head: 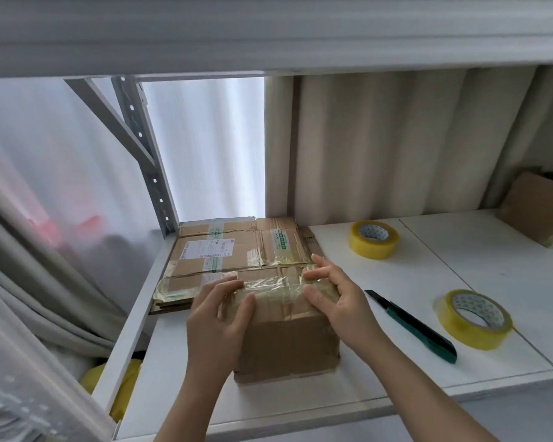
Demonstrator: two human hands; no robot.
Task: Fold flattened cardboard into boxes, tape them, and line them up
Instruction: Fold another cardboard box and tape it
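On the white shelf [396,314], just in front of the stack of flattened cardboard [237,247], stands the folded box [286,339], its top seam already covered by a strip of clear tape [275,290] that runs left to right. The left hand [217,317] lies on the box's near-left top corner, fingers straight and close together, pressing the tape end down over the edge. The right hand [336,291] rests on the box's far-right top corner, fingers loosely spread and flat on the tape. Neither hand curls round anything.

Both hands sit directly on the box, one at each end of the seam, so the tape's long axis runs between them; smoothing would go along that line. To the right of the box lie a green utility knife [412,325] and two yellow tape rolls [474,319], the right hand being nearer to them. Another open box [537,208] stands well to the right, probably where the line-up begins.
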